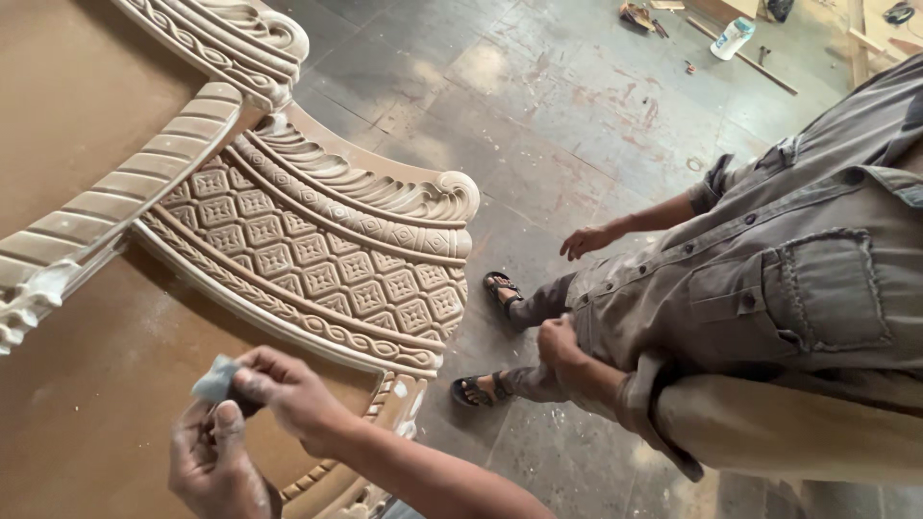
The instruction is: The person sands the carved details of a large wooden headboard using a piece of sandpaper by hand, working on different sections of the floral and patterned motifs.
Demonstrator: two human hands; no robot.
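Here both hands pinch one small grey sandpaper piece: left hand below, right hand above, likely readying it before sanding the carved wooden panel.

Raw, matt carved wood panel, dusty and unvarnished; the flat board looked smooth and dull; the floor was worn, stained stone tile.

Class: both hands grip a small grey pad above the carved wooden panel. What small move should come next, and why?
Probably lower the grey pad, pinched between left hand and right hand, onto the carved panel: it hangs clear above the dusty wood.
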